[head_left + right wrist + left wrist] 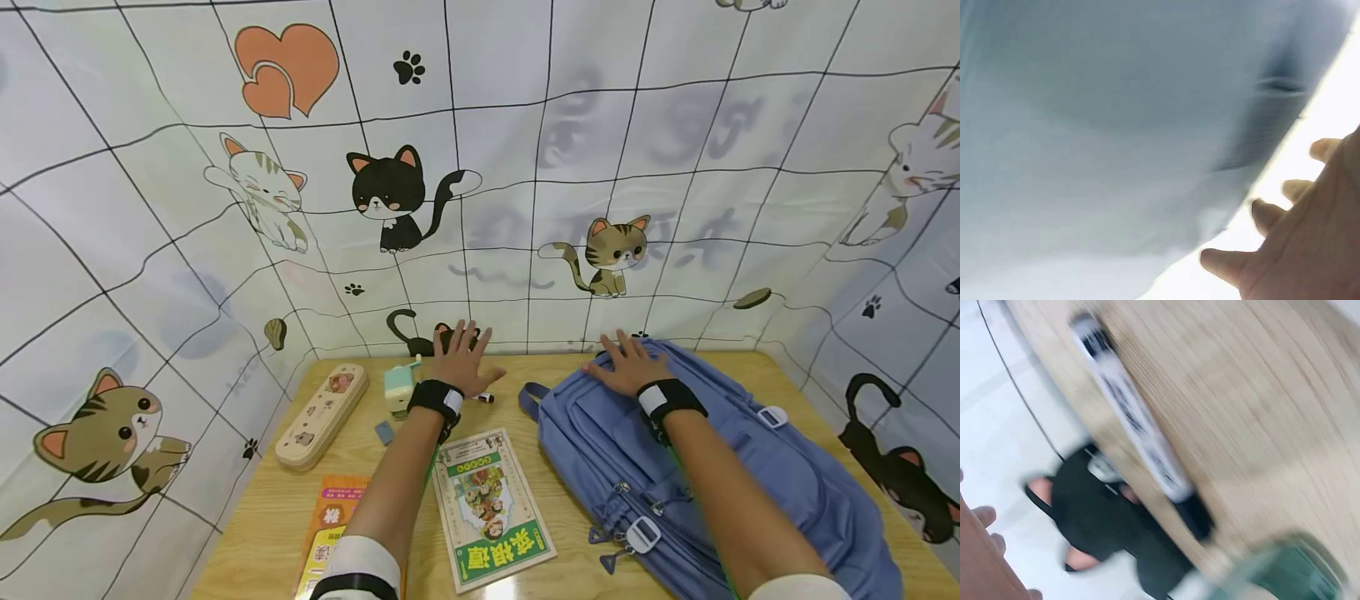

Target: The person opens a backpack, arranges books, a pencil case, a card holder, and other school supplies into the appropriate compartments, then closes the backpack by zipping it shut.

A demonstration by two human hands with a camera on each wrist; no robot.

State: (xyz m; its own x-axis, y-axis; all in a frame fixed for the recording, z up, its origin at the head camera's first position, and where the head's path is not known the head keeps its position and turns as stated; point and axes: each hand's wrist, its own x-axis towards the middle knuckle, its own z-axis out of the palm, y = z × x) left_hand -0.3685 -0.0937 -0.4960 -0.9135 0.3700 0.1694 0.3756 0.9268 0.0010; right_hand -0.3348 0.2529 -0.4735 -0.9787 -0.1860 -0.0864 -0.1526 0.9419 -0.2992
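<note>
My left hand (pixel 461 364) is spread with straight fingers near the table's back edge, holding nothing. Beneath it lies a black-and-white marker (pixel 1138 419), mostly hidden by the hand in the head view. A mint-and-cream pencil sharpener (pixel 400 388) stands just left of that wrist. My right hand (pixel 628 367), fingers also spread, is over the top end of a blue backpack (pixel 637 442) lying on its side of the table. In the right wrist view, the hand's fingers extend past the backpack's blue fabric (pixel 1097 137).
A cream pencil case (pixel 322 417) lies at the back left, with a small blue eraser-like block (pixel 384 432) nearby. Between the arms is a green-and-cream book (pixel 491 508); an orange-yellow book (pixel 330 525) is partly under the left forearm. A cat-print curtain (pixel 510 217) surrounds the table.
</note>
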